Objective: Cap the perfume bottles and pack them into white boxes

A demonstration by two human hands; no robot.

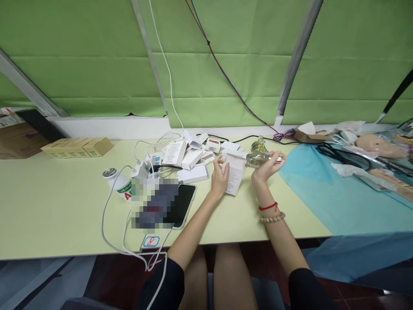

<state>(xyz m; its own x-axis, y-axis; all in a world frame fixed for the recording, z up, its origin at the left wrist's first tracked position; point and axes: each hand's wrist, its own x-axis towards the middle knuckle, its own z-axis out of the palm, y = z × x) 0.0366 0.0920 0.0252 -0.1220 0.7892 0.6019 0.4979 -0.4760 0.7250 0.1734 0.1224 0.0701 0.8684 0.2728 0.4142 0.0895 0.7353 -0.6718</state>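
At the back left corner of the tabletop (64, 206), one brown cardboard box (16, 140) is seen, with one dark panel (41, 125) tilted beside it. To their right, small yellowish cartons (77, 147), about five, are lined up near the back edge. One white bottle (111, 173) with red lettering is crossed by a white cable (103, 219); next to it white chargers (140, 169) are crowded, their number hard to tell. One phone (185, 204) is laid near the front edge, partly hidden by a pixelated patch, and one label (151, 241) marked 8 is placed at that edge.

Toward the back edge, white boxes (174, 153), at least six, are heaped. One printed carton (236, 172) is held just right of the heap, pinched at its left side by the left hand (220, 178). The two hands are kept apart; by the right hand (266, 168) one clear item (256, 159) is gripped, a silvery piece (279, 159) being seen at the fingers. Behind it, one yellowish object (259, 144) is seen. Two bracelets (271, 213) are worn on the right wrist.

The tabletop's right end is covered by a blue sheet (306, 185), on which one face-like model (379, 146) and black cables (338, 157) are piled.
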